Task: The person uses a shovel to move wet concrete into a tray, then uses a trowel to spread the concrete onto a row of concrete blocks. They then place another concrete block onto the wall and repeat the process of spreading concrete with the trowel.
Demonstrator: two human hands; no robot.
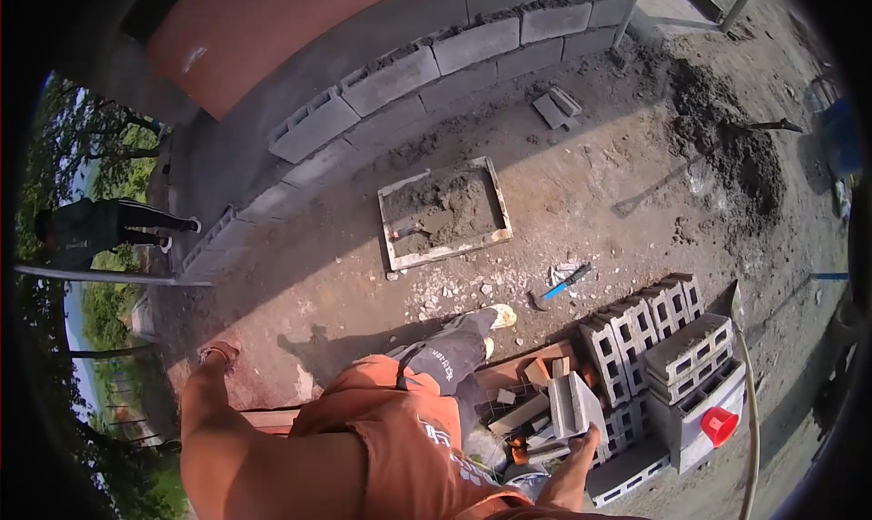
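My right hand (584, 445) reaches down to a grey concrete block (570, 402) that lies tilted among broken pieces, and its fingers hold the block's lower edge. My left arm stretches out to the side in an orange sleeve. My left hand (220, 351) is far from the blocks, over bare ground, and I see nothing in it; its fingers are too small to read. My leg and shoe (501, 316) stand between the two hands.
A stack of hollow blocks (668, 334) with a red cup (719, 425) sits beside the rubble. On the ground are a blue-handled hammer (563, 286), a mortar tray (495, 202) with a trowel, and a mortar pile (727, 148). A low block wall (436, 66) runs behind. Another person (100, 225) stands far left.
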